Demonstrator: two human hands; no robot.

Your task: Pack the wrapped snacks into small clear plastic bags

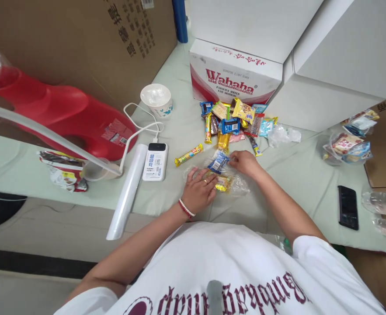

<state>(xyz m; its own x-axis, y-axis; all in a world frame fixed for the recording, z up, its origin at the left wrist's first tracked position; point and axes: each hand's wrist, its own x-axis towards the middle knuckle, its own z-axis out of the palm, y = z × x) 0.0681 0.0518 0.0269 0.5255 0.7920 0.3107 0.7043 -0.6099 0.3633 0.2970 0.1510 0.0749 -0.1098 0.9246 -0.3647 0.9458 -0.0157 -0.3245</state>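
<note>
A clear plastic bag [240, 186] lies flat on the table in front of me. A blue snack packet [218, 162] and a yellow snack packet [223, 183] are in or on it; I cannot tell which. My left hand [199, 190] rests on the bag's left side with fingers spread, the fingertips near the yellow packet. At the bag's upper right, my right hand [244, 163] has its fingers bent together on the bag's edge, close to the blue packet. A yellow stick-shaped snack [189, 155] lies left of the bag, apart from both hands.
Behind the bag is a pile of wrapped snacks [230, 125] against a Wahaha carton [235, 76]. On the left stand a paper cup [156, 99], a cabled power bank [155, 164], a plastic roll [127, 192] and a red container [71, 113]. A phone [348, 207] and bagged snacks [347, 148] lie right.
</note>
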